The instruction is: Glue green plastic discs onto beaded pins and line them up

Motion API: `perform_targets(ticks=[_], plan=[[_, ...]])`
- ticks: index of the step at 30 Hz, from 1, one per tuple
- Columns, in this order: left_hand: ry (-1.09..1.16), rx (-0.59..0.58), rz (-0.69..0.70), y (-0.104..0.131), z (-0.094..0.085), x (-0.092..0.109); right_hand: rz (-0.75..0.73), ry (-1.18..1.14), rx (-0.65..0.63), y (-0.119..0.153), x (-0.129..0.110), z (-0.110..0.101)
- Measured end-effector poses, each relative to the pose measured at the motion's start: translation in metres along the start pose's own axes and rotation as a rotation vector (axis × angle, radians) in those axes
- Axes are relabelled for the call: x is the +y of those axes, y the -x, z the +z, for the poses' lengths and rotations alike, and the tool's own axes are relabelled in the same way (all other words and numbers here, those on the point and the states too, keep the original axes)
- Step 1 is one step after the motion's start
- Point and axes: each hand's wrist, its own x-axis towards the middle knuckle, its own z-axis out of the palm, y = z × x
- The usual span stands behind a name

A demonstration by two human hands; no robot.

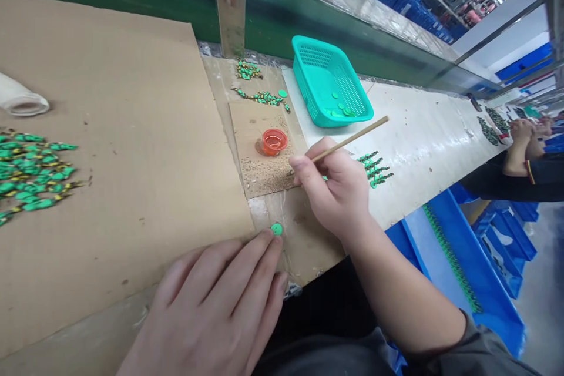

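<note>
My left hand (220, 305) lies palm down at the near edge of the work surface. Its leading fingertips press on the edge of a small green disc (277, 228), which lies flat with dark marks on it. In a pinch, my right hand (337, 191) grips a thin wooden stick (352, 140), slanting with its lower tip near the speckled cardboard (264, 175). Whether that tip bears bristles is too small to tell. Just beyond the tip stands a small red cup (274, 142) with some clear liquid inside.
A turquoise basket (311, 97) holds several green discs. Green, yellow and dark small pieces lie on the left cardboard (132, 129) in a pile (35, 173), with more pieces (264, 98) behind the cup and a row (374, 167) beyond my right hand. Another person's hands (524, 129) show far right.
</note>
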Motion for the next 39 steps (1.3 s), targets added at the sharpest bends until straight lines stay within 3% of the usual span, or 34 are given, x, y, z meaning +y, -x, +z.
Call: perform_targets(ticks=[7, 12, 17, 23, 39], plan=[[0.02, 0.003, -0.021, 0.0, 0.002, 0.0, -0.016, 0.008, -0.039, 0.001, 0.007, 0.004], [0.017, -0.003, -0.011, -0.001, 0.001, 0.001, -0.015, 0.007, 0.003, 0.005, -0.002, -0.002], [0.039, -0.018, -0.057, 0.011, 0.0, 0.002, 0.003, -0.054, 0.028, 0.031, -0.016, -0.007], [0.076, -0.061, -0.127, 0.02, 0.002, 0.004, -0.056, -0.146, -0.082, 0.06, -0.02, -0.004], [0.094, -0.087, -0.12, 0.018, 0.003, 0.002, -0.086, -0.161, -0.113, 0.057, -0.021, -0.002]])
